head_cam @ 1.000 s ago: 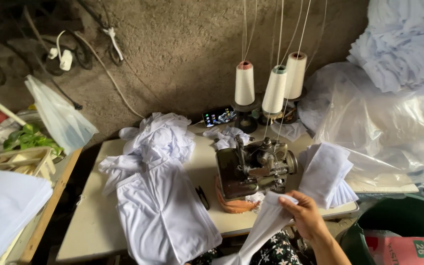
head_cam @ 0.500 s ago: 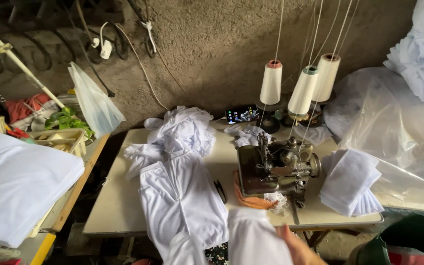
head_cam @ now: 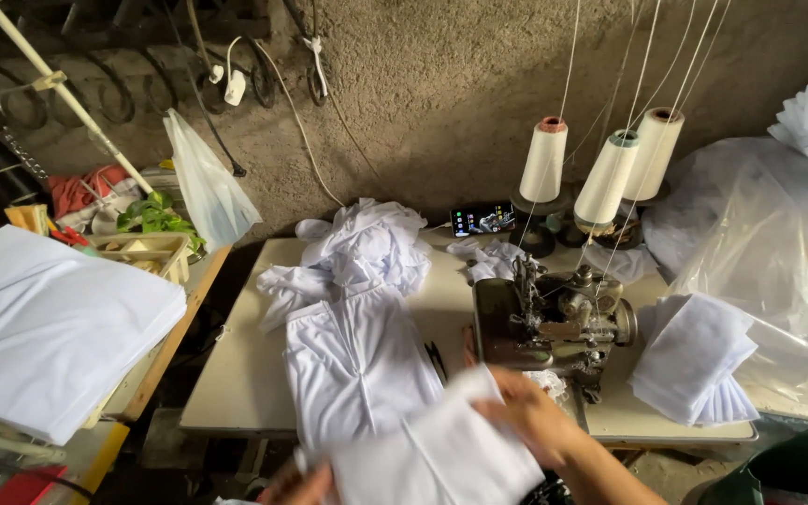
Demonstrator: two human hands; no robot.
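- White fabric piece (head_cam: 437, 449): blurred, low centre of view, at the table's front edge, just in front of sewing machine. Held betw. both hands.
- Right hand (head_cam: 527, 418): on the piece's right upper edge, fingers curled over the cloth; grip looks closed on it, tho motion blur hides detail.
- Left hand (head_cam: 299, 486): only partly in view at bottom edge, at the piece's lower left corner; fingers seem to pinch the cloth, can't tell how firmly.
- Step in hand (judgement): handling/positioning one cut piece in front of the machine; not yet under the needle area.
- Next move calls for (judgement): piece flattened, edge lined up w. the machine's feed side; both hands needed to keep cloth taut.
- Sewing machine (head_cam: 554, 318): dark metal, on table, right of centre, just beyond right hand.
- White garments (head_cam: 357, 318): heap laid across table, left of machine, hanging toward front edge.
- Stack of cut white pieces (head_cam: 694, 360): right of machine, on table's right end.
- Thread cones (head_cam: 605, 178): three, behind machine, threads running up.
- Table (head_cam: 236, 374): pale top, agst rough wall.
- Folded white cloth (head_cam: 49, 327): far left, separate bench.
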